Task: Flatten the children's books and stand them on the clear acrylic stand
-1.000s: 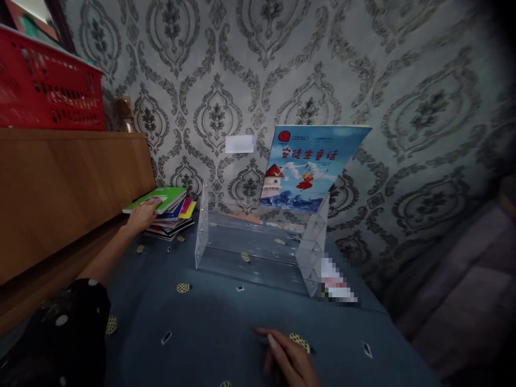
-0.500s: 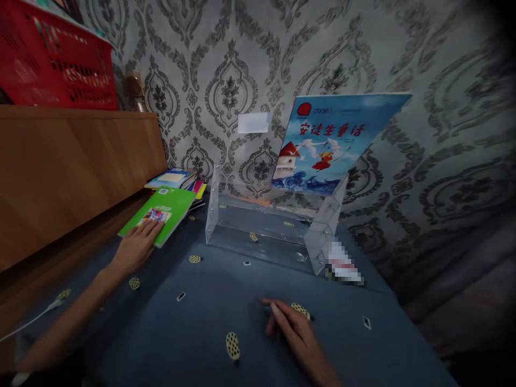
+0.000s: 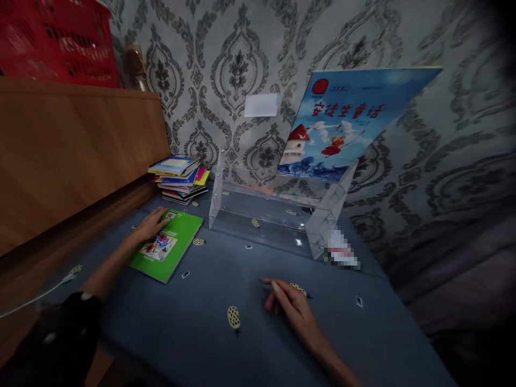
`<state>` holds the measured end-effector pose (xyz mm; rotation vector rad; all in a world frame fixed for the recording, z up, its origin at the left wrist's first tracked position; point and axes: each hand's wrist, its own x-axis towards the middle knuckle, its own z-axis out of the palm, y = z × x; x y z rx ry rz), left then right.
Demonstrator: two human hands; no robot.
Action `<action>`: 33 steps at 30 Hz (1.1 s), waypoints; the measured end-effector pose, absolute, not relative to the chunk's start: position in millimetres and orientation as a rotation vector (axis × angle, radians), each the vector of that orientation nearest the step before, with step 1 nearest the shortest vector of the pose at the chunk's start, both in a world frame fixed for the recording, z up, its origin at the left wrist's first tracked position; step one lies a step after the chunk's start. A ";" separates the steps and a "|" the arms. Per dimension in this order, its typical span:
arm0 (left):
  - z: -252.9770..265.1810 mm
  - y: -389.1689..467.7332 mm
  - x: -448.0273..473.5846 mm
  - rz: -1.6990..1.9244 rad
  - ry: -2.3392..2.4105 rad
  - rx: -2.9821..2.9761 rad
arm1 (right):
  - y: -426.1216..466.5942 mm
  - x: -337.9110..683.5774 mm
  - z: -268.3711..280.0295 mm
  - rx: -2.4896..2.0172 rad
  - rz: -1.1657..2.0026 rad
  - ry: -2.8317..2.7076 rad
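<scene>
My left hand (image 3: 151,226) is at the upper left edge of a green book (image 3: 183,236), its fingers over the cover and its thumb hidden. The book has a coloured picture and a small code label, and lies low at the table's left side. My right hand (image 3: 288,301) hovers low over or rests on the blue tablecloth (image 3: 201,333), loosely curled with the index finger out, holding nothing. A clear acrylic rack (image 3: 258,231) stands beyond the hands. At its right back, a blue storybook (image 3: 350,123) leans upright with red Chinese characters on its cover.
A stack of books (image 3: 179,177) stands behind the green book, beside a wooden cabinet (image 3: 80,145) with a red basket (image 3: 60,45) on top. A blurred-out white item (image 3: 341,250) lies right of the rack. A white cable (image 3: 36,306) runs at the left.
The green book has come nearer to me, away from the stack, which shows more fully. My left hand has shifted from its lower part to its upper left edge. The view has tilted slightly down.
</scene>
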<state>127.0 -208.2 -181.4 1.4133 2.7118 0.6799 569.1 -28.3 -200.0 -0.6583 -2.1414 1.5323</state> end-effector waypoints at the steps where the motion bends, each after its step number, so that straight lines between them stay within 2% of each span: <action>1: -188.1 -199.3 121.9 0.664 2.717 1.415 | -28.5 569.2 -199.9 -0.656 1.534 -2.136; 6: -207.2 -191.7 112.6 0.555 2.708 1.442 | -29.2 569.8 -196.8 -0.627 1.550 -2.143; 13: -206.0 -214.2 121.9 0.430 2.646 1.520 | -32.1 569.9 -196.6 -0.577 1.575 -2.097; 20: -214.6 -240.2 157.6 0.467 2.603 1.613 | -32.4 570.9 -205.4 -0.572 1.534 -2.062; 29: -228.7 -236.7 237.2 0.703 2.457 1.714 | -25.1 587.1 -206.5 -0.591 1.047 -2.279; 33: -237.1 -210.8 278.9 0.845 2.397 1.711 | -16.0 598.8 -204.9 -0.620 0.985 -2.325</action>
